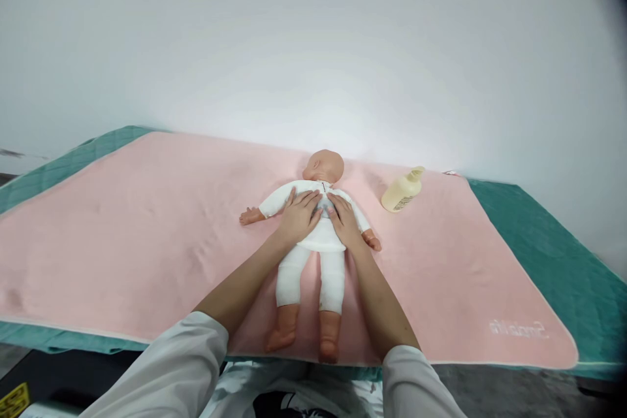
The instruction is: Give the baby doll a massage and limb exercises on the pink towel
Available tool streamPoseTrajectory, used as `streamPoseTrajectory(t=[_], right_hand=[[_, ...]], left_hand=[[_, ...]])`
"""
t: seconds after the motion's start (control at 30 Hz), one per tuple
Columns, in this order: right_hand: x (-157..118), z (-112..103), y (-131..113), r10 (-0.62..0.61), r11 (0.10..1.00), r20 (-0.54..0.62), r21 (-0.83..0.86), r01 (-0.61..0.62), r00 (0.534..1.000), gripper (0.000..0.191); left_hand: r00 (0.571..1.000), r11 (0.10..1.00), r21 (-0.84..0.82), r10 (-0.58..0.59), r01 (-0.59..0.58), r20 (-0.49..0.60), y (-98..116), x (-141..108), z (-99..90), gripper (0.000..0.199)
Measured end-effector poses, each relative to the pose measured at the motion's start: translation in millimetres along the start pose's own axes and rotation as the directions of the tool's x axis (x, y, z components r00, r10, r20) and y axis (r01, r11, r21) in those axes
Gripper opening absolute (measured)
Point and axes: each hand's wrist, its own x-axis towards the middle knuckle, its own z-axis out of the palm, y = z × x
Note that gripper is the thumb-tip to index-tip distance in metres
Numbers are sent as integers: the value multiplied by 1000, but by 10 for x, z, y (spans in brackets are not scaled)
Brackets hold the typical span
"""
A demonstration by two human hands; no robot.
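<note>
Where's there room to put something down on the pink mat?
The pink cloth mat lies bare in a wide patch left of the bald doll in white clothes, and in another between the pale yellow pump bottle and the mirrored white lettering. It's crowded on the doll, where the left hand and right hand rest.

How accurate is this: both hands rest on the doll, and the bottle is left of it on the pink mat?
The side is wrong: the head view shows the bottle to the right of the doll, not left. The rest stands.
</note>
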Motion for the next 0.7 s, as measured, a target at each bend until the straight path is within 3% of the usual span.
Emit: streamPoseTrajectory(t=[0.3,0.47,0.7], right_hand=[[8,21,23,6,1000,7,6,-6,1000,57],[-19,-14,-14,-44,999,-7,31,45,999,52],[-251,-126,-280,-46,996,-247,64,64,968,34]], left_hand=[[1000,1000,-25,-8,8,17,2,13,-7,42],[999,996,-92,-8,4,-52,-23,-35,15,41],[969,980,-175,53,-97,-240,36,-211,-63,31]])
